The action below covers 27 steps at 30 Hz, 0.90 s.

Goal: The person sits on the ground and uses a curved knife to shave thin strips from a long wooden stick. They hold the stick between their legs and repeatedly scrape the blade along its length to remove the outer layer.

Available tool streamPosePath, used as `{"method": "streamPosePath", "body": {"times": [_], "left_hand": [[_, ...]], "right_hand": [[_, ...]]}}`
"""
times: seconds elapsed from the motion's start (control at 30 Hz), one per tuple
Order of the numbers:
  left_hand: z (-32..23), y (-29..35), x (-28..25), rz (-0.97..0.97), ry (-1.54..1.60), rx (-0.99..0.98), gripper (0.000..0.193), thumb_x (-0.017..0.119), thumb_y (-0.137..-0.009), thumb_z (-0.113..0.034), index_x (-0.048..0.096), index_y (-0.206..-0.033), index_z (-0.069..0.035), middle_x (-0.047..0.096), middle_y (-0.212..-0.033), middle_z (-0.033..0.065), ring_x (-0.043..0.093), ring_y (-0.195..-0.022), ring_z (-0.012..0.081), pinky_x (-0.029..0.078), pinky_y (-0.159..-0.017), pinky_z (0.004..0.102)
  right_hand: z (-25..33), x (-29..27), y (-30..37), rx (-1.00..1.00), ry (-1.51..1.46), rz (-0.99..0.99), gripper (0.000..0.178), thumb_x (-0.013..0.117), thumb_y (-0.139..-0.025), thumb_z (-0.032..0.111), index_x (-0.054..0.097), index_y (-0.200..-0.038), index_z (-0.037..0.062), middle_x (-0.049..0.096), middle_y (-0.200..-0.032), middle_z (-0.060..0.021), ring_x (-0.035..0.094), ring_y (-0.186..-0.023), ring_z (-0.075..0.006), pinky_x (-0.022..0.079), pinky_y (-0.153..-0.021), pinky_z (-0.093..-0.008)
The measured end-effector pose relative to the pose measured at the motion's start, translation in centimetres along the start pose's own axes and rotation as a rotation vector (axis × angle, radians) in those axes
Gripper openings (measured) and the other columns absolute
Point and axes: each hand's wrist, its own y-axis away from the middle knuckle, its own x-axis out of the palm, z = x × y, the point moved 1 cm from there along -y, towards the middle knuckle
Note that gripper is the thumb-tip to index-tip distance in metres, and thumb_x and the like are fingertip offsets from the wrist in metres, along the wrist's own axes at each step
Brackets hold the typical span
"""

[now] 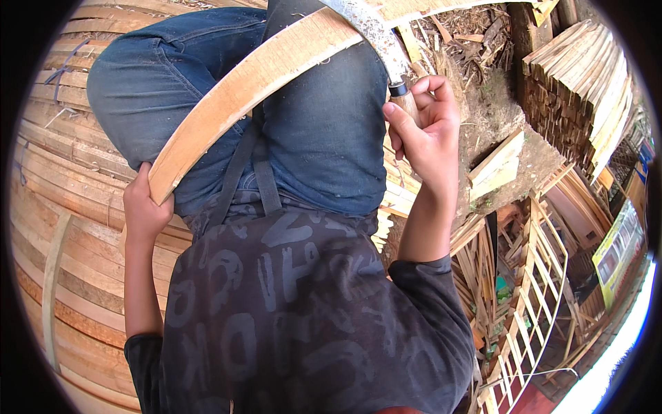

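Observation:
My left hand [146, 207] is closed around the near end of a long, flat wooden slat [255, 72] of pale, bare wood. The slat runs slantwise over my thighs and out past the top of the view. In my right hand [431, 127] is the wooden handle of a broad-bladed knife [376, 34]; my thumb lies along the handle and the fingers curl behind it. The blade crosses the slat above my right thigh, its tip cut off by the top edge. Whether its edge bites into the wood I cannot tell. Small shavings speckle my jeans [317, 124].
I sit on or beside long stacked boards [76, 283] that fill the left side. To the right are a tall stack of thin slats [579, 90], a short wood offcut [496, 162], a wooden lattice frame [527, 303] and a coloured banner [618, 252]. Scraps litter the ground.

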Motion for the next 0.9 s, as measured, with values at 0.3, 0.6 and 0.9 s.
{"method": "streamPosePath", "body": {"times": [0.3,0.6,0.9], "left_hand": [[0.2,0.2,0.1,0.002,-0.025,-0.025,0.025,0.06,-0.069,-0.004,0.051,-0.091,0.001,0.057,-0.07,0.0257,0.058,-0.069,0.0472,0.046,-0.057,0.0454],[-0.1,0.1,0.5,-0.024,-0.065,-0.012,0.028,0.061,-0.068,-0.005,0.051,-0.093,0.001,0.057,-0.072,0.0264,0.058,-0.071,0.0476,0.046,-0.059,0.0464],[0.6,0.4,0.5,-0.003,-0.028,-0.022,0.028,0.059,-0.067,-0.004,0.05,-0.093,0.001,0.056,-0.07,0.0261,0.057,-0.069,0.0477,0.045,-0.058,0.0463]], "right_hand": [[-0.9,-0.1,-0.1,-0.45,0.806,-0.412,0.025,0.07,-0.087,0.015,0.058,-0.104,0.0022,0.064,-0.071,-0.0123,0.064,-0.06,-0.0249,0.05,-0.056,-0.0329],[-0.2,-1.0,-0.1,-0.449,1.029,-0.468,0.022,0.066,-0.09,0.018,0.059,-0.105,0.0033,0.065,-0.073,-0.0119,0.067,-0.064,-0.0295,0.051,-0.054,-0.036],[0.7,-10.1,-0.3,-0.232,1.043,-0.878,0.03,0.057,-0.097,0.025,0.061,-0.107,-0.0029,0.068,-0.077,-0.016,0.066,-0.068,-0.0221,0.049,-0.057,-0.0344]]}}
